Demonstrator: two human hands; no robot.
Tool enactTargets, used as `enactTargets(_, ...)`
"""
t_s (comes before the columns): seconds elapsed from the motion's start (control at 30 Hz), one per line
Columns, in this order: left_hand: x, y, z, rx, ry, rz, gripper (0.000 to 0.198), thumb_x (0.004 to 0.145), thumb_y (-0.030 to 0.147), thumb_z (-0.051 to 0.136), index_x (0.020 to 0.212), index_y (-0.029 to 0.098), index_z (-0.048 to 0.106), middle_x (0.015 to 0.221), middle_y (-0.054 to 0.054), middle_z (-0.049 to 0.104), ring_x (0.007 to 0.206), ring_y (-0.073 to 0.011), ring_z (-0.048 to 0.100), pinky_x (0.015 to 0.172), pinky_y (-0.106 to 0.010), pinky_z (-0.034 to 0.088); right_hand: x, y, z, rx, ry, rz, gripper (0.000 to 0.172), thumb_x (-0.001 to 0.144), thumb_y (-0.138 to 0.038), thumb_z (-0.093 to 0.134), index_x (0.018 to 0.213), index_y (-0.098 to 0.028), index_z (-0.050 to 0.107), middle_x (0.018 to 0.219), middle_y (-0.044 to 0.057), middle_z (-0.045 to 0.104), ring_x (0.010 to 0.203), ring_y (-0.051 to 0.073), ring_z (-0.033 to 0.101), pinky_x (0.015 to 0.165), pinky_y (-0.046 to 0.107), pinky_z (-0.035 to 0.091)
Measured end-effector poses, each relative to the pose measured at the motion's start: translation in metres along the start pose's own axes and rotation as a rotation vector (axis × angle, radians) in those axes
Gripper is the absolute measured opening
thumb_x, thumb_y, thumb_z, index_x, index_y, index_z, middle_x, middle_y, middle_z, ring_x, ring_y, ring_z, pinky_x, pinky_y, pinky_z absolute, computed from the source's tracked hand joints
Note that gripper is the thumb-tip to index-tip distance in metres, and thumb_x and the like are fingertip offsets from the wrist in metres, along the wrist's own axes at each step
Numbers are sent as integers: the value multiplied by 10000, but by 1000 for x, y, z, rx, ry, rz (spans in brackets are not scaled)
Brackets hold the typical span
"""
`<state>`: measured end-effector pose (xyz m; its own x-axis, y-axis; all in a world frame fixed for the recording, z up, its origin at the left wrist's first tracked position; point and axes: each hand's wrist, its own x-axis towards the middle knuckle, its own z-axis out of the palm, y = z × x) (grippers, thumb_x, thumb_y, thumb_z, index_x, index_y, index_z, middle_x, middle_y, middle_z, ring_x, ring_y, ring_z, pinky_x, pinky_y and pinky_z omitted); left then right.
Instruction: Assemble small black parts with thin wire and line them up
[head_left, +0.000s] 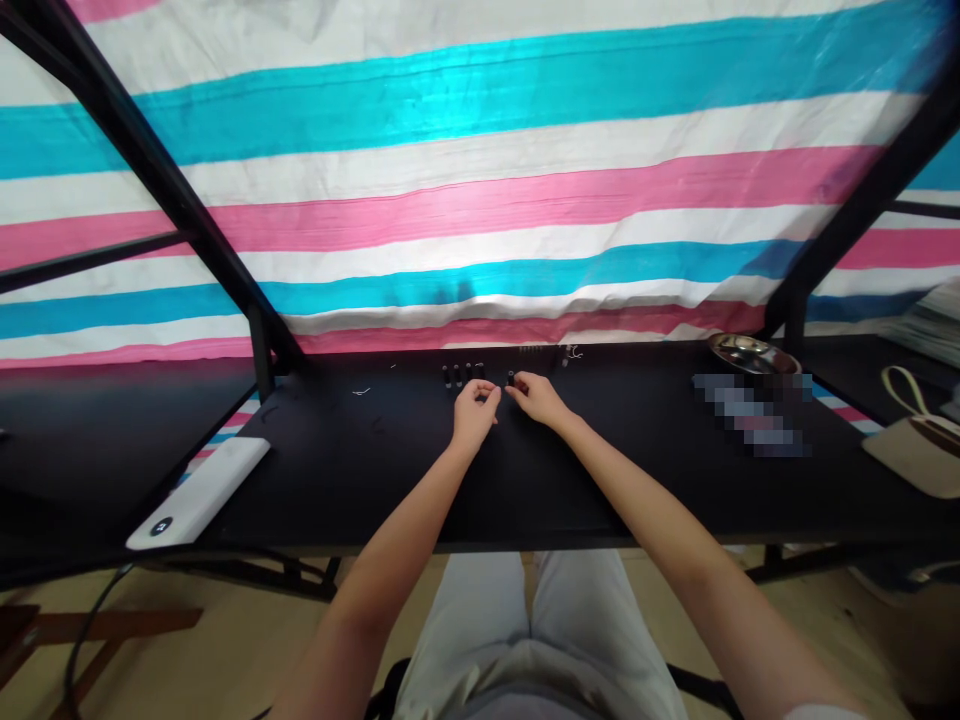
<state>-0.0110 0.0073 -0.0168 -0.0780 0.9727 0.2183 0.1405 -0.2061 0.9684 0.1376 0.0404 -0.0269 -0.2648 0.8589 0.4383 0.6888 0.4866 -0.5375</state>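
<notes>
Roughly mid-frame, over the black table (360, 490), the left hand (475, 412) curled, fingertips nearly together; whether it held anything, I couldn't tell. The right hand (538, 398), thumb and finger barely parted, was nearer the small dark piece (511, 379), just left of its fingertips, long axis running up the frame, grip unclear. It looked black, pale-topped. Just above the left hand sat similar pieces (457, 376) in a row.
</notes>
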Motion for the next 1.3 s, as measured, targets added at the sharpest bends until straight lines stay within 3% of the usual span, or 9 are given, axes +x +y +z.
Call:
enactTargets(0.2, 3, -1, -5, 125, -1, -154, 57, 711, 201, 510, 735, 150, 521, 663, 8, 596, 335, -38, 458, 336, -150, 330, 33, 4, 21, -18, -90, 143, 121, 789, -247, 542, 721, -150, 565, 661, 12, 580, 596, 117, 493, 589, 222, 367)
enactTargets(0.5, 2, -4, -4, 313, -33, -117, 73, 722, 200, 496, 737, 164, 558, 692, 11, 620, 371, -40, 489, 410, -163, 396, 49, 9, 38, -55, -106, 199, 134, 776, -271, 576, 701, -161, 585, 680, 21, 609, 614, 117, 514, 574, 213, 338)
enactTargets(0.77, -1, 2, -5, 300, -63, -110, 86, 721, 222, 483, 715, 162, 546, 654, 19, 608, 384, -44, 491, 411, -156, 386, 52, 9, 34, -49, -151, 222, 124, 726, -267, 622, 746, -145, 636, 693, 16, 628, 617, 107, 529, 566, 200, 348)
enactTargets(1.13, -3, 5, -3, 311, -83, -93, 90, 719, 233, 480, 704, 167, 539, 634, 18, 601, 384, -56, 488, 410, -166, 387, 48, 9, 16, -48, -250, 223, 360, 699, -290, 669, 1014, -118, 646, 765, 46, 663, 664, 133, 591, 622, 216, 417)
enactTargets(1.3, -2, 4, -4, 353, -100, -62, 97, 726, 233, 475, 716, 171, 550, 634, 18, 613, 400, -63, 499, 458, -183, 406, 40, 19, -6, -36, -160, 189, 250, 734, -262, 623, 943, -132, 666, 775, 54, 674, 699, 145, 605, 673, 236, 438)
